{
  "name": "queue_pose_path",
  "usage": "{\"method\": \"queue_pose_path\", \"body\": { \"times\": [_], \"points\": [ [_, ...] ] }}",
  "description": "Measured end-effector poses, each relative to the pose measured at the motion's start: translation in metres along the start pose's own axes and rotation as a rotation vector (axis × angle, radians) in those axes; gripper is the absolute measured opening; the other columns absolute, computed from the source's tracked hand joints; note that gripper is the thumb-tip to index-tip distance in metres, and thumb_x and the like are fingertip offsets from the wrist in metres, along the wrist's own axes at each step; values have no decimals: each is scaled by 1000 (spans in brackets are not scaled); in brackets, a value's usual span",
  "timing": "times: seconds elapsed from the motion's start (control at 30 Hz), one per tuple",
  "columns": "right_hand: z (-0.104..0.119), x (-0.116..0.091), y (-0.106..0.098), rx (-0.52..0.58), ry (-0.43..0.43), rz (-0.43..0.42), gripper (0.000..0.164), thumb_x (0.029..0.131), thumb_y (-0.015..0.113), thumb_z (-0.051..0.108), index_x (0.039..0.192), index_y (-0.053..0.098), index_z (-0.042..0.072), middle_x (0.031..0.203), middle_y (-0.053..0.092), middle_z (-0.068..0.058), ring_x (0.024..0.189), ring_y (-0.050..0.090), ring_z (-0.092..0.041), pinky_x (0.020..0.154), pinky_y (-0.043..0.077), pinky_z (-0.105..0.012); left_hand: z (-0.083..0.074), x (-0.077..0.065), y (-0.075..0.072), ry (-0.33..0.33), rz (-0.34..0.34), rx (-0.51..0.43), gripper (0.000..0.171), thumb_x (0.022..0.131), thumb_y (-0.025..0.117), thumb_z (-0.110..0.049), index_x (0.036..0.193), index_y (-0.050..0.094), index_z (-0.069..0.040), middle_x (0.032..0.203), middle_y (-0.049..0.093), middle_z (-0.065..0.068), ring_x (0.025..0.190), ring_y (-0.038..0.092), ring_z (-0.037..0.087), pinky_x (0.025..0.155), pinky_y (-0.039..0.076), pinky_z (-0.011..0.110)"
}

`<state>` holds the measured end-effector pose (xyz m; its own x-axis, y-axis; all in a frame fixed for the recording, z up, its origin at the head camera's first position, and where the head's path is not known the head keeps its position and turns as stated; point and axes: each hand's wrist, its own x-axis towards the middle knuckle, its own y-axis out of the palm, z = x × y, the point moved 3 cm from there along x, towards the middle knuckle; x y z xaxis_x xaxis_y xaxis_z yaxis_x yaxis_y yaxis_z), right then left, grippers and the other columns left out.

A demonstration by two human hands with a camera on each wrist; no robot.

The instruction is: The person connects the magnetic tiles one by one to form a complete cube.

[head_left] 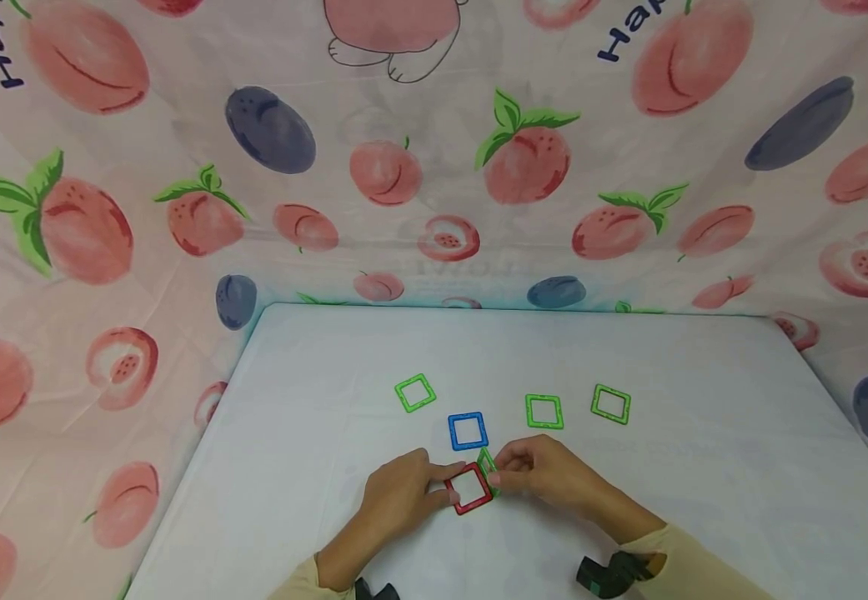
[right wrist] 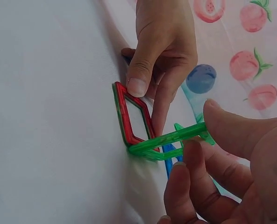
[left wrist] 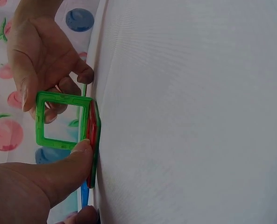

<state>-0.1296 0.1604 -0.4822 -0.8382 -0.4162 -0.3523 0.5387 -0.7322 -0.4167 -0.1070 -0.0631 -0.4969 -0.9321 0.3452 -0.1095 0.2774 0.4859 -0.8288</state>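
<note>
A red square magnetic tile [head_left: 476, 506] lies low at the table, held along its left side by the thumb and a finger of my left hand [head_left: 402, 492]. Under the red one, a green edge [right wrist: 119, 112] shows in the right wrist view. My right hand [head_left: 546, 471] pinches a green square tile [right wrist: 171, 136] between thumb and fingers. This green tile stands up from the red tile's right side, its lower edge right at the red edge. Just beyond the red tile is a blue square tile [head_left: 465, 415], lying flat.
Three more green tiles lie flat farther back: one at the left [head_left: 422, 405], one right of the blue tile [head_left: 543, 397], and one at the far right [head_left: 613, 389]. A fruit-printed cloth [head_left: 449, 117] hangs behind the white table [head_left: 666, 467].
</note>
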Motion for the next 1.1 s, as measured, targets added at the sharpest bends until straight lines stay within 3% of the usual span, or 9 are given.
{"method": "queue_pose_path", "body": {
  "times": [0.5,0.87,1.1],
  "points": [
    [-1,-5,-2,-4,-32,22,21,90,79,28,100,76,9,83,69,0,81,57,-17,66,47,-27,-1,-1,-2,-1,10,-11,41,86,81,-37,127,72,-35,69,42,-6,57,36,9,50,27,25],
    [0,-5,-4,-29,-74,27,22,94,75,29,104,76,10,86,72,-5,79,58,-18,63,47,-28,2,-2,-3,-32,59,-41,38,88,79,-37,126,73,-35,71,44,-6,58,39,11,51,28,25],
    [-1,-2,-5,-64,-77,26,24,95,74,31,108,76,11,83,74,-1,79,60,-17,65,47,-28,7,6,-10,13,125,-124,36,94,74,-35,129,73,-27,72,53,-8,66,47,7,57,36,24]
  ]
}}
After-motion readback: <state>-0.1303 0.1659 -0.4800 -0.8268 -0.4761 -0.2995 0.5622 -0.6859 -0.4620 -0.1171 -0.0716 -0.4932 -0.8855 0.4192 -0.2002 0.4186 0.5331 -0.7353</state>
